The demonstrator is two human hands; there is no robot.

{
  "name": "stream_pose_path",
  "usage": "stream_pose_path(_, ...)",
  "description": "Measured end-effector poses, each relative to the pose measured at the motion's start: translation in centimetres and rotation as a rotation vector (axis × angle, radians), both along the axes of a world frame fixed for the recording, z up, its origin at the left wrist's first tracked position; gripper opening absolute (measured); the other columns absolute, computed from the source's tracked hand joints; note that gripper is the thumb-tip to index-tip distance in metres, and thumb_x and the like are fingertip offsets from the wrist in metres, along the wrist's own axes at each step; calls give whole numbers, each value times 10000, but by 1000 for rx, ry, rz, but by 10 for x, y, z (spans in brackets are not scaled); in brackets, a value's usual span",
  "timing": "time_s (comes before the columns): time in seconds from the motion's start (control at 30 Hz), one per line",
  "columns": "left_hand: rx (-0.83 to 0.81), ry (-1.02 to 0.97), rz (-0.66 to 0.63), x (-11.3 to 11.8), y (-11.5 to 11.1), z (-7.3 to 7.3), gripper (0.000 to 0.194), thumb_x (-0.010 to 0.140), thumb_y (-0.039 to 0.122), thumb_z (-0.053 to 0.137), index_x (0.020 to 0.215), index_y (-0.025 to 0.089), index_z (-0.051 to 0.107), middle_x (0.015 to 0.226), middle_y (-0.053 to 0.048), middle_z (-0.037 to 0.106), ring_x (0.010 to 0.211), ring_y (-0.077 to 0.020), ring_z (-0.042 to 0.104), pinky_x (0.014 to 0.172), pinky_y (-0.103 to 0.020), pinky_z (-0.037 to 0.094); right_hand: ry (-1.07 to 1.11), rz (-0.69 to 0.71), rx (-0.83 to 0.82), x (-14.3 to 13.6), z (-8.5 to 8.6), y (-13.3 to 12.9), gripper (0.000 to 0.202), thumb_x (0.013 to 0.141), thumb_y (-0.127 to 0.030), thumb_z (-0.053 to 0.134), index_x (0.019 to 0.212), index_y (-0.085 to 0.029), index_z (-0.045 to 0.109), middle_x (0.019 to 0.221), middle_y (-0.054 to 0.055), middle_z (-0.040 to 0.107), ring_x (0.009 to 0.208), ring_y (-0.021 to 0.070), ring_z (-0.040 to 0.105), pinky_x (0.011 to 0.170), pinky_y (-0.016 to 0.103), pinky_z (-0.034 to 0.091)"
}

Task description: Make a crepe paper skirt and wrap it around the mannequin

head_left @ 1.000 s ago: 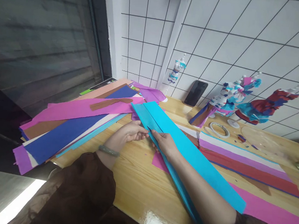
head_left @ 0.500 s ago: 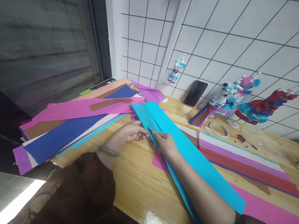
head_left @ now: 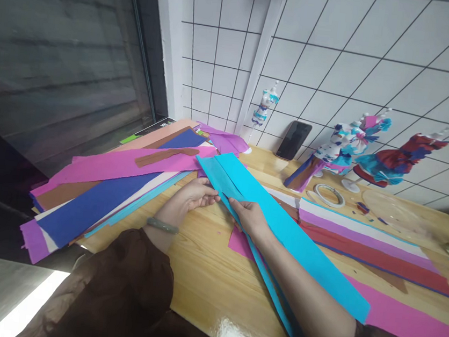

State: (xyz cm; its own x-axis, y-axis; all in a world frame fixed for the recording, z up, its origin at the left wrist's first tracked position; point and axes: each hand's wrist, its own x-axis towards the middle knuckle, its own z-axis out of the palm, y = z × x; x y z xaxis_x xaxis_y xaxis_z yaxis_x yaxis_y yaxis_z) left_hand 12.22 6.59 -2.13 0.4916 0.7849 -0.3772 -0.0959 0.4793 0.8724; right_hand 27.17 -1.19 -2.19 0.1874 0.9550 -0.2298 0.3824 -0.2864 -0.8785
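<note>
Two hands meet at the near edge of a long turquoise strip (head_left: 283, 224) that runs diagonally across the table (head_left: 204, 274), from the far middle toward the person's right elbow. Left hand (head_left: 192, 196) pinches the strip's left edge between thumb and fingertips; a green bangle (head_left: 162, 226) sits on that wrist. Right hand (head_left: 249, 217) grips the same edge just beside it, fingers curled over the paper, forearm lying along the strip. Compared with half a second ago, the left hand has shifted slightly up and away along the edge, and the narrow lower layer of the strip stands a little more apart from the upper one near the elbow. By my judgement the layers are being separated or a fold worked along; progress is small.

Left of the hands lies a fanned pile of sheets (head_left: 99, 197) in pink, blue, brown and white, overhanging the table edge. Right of the strip lie striped sheets (head_left: 362, 243), with a pink sheet (head_left: 413, 325) nearer. Beyond stand a tape roll (head_left: 329, 194), paper-dressed figurines (head_left: 349, 145) and a phone (head_left: 293, 139) leaning on the tiled wall (head_left: 343, 52). The table is glossy wood. A dark window (head_left: 58, 63) fills the left.
</note>
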Motion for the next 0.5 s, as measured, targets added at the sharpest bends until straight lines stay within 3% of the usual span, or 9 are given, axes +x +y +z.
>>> stream_pose_path(0.5,-15,-2,-8,-1,-1,2,212,652,30,637,800,139,531,642,-41,619,552,-93,596,485,-153,447,95,21,-76,-4,7,9,452,801,-472,467,497,-146,541,397,5,535,283,68,406,334,203,333)
